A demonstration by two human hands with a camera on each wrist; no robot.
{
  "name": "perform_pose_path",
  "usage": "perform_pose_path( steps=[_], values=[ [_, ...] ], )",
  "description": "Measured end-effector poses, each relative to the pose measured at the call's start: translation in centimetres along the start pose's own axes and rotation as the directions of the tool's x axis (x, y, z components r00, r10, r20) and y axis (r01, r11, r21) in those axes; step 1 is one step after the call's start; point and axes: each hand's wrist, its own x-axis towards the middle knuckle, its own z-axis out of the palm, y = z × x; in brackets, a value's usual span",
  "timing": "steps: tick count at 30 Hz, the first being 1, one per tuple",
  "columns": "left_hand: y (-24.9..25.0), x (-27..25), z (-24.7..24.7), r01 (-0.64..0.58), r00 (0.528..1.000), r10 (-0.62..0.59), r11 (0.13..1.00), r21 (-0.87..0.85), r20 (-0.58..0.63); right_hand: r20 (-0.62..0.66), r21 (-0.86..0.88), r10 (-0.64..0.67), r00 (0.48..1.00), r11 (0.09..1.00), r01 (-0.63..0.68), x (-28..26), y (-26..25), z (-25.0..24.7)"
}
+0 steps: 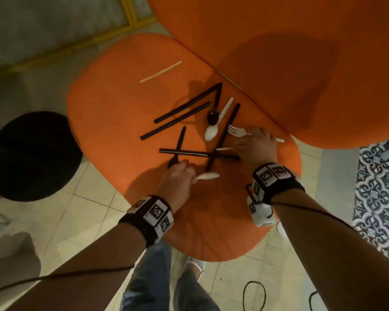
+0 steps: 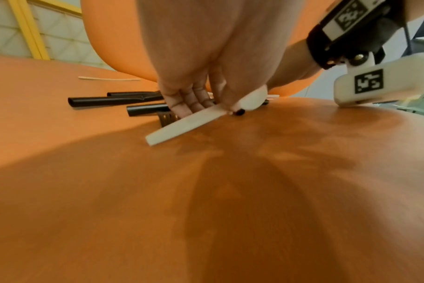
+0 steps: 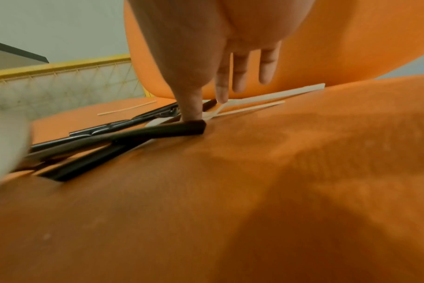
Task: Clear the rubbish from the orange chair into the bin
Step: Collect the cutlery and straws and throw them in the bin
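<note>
The left hand pinches a white spoon; the right hand, fingers straight, presses a white fork (orange chair beneath).

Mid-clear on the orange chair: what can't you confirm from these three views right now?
- Bin: head view shows only a dark round shape left of the orange chair; its inside is too dark to read.
- White fork: the right hand covers its handle's middle, so any grip is unclear.
- White spoon: the left hand pinches it, but motion blur hides which fingers.
- Black fork: the left hand covers its tines' tips in the head view.
</note>
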Motion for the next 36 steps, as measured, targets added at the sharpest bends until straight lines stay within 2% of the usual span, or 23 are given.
perform_pose_path(
  steps=[3, 6, 8, 11, 13, 16, 19, 22, 24, 27, 29, 31, 34, 36],
  values=[
    [0.2, 1.5, -1.5, -0.063, 0.988, 0.060, 0.998, -0.017, -0.144, -0.021, 0.071, 0.014, 1.000, 0.997, -0.012, 0.1, -0.3, -0.4],
    [0.9, 3.7, -2.9, -0.044, 0.991, 0.044, 0.999, 0.008, -0.125, -0.010, 0.267, 0.053, 0.999, 0.963, -0.048, -0.1, -0.4, -1.2],
    [1.2, 5.3, -3.2, -0.016, 0.999, 0.020, 0.998, 0.068, -0.051, -0.004, 0.296, 0.130, 0.991, 0.947, -0.123, 0.4, -0.2, -1.7],
    [1.0, 7.0, -3.3, 0.015, 0.978, -0.067, 0.968, 0.251, 0.197, 0.112, 0.125, 0.190, 0.975, 0.971, -0.204, 1.7, 0.1, -2.4],
    [0.4, 7.7, -3.4, -0.017, 0.973, -0.053, 0.955, 0.296, 0.226, 0.203, 0.053, 0.194, 0.960, 0.977, -0.208, 2.5, 0.2, -2.6],
    [-0.3, 7.7, -4.3, -0.037, 0.993, 0.010, 0.971, 0.235, 0.118, 0.252, -0.002, 0.231, 0.940, 0.971, -0.238, 3.2, 0.4, -2.6],
    [-0.8, 7.7, -6.7, 0.024, 0.999, -0.016, 0.988, 0.153, -0.052, 0.210, 0.009, 0.310, 0.927, 0.948, -0.319, 3.1, 0.2, -2.8],
    [-2.5, 9.5, -10.0, 0.127, 0.965, -0.098, 0.987, 0.103, -0.244, 0.082, 0.103, 0.298, 0.951, 0.946, -0.306, 3.0, -0.7, -3.5],
    [-3.4, 11.7, -12.0, 0.180, 0.943, -0.163, 0.983, 0.032, -0.291, 0.048, 0.288, 0.304, 0.952, 0.908, -0.304, 3.8, -2.1, -4.2],
    [-4.4, 16.5, -14.2, 0.251, 0.920, -0.263, 0.965, -0.081, -0.289, 0.081, 0.495, 0.347, 0.934, 0.799, -0.340, 6.7, -4.9, -4.7],
    [-5.1, 19.6, -15.2, 0.321, 0.916, -0.326, 0.945, -0.058, -0.235, 0.115, 0.491, 0.364, 0.924, 0.788, -0.372, 8.9, -6.6, -4.6],
    [-5.9, 21.4, -15.6, 0.374, 0.920, -0.367, 0.927, 0.030, -0.140, 0.168, 0.418, 0.365, 0.916, 0.815, -0.401, 11.0, -7.6, -4.4],
    [-7.0, 22.7, -15.6, 0.321, 0.947, -0.308, 0.927, 0.193, -0.096, 0.271, 0.319, 0.376, 0.886, 0.834, -0.451, 13.0, -8.3, -4.0],
    [-7.4, 23.1, -15.4, 0.242, 0.970, -0.234, 0.938, 0.248, -0.060, 0.286, 0.362, 0.391, 0.875, 0.801, -0.476, 13.2, -8.5, -3.8]
  ],
)
